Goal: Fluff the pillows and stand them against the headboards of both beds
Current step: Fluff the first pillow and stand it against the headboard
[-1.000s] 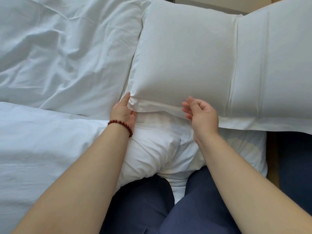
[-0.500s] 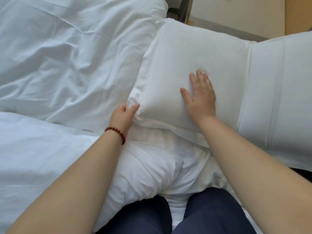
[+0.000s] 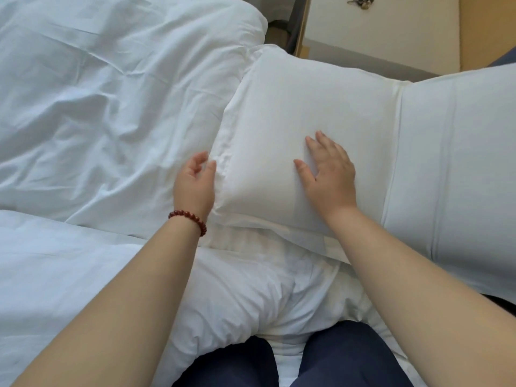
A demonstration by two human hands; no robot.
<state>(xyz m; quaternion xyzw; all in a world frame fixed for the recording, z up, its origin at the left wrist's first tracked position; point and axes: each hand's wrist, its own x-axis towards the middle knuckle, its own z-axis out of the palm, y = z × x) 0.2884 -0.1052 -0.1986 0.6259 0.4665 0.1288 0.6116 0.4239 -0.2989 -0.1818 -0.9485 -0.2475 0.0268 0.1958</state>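
Left hand (image 3: 194,182) seemingly at pillow (image 3: 307,107) edge

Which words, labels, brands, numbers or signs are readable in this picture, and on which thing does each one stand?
None can be read.
The white pillow under the right hand and the duvet are plain, with no label or brand showing.
The bead bracelet bears no marks.
The keys at the top edge are too small and blurred to show any writing.

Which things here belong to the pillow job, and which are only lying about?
Job: pillow, second pillow, left hand, right hand.
Lying about: crumpled duvet, what look like keys.
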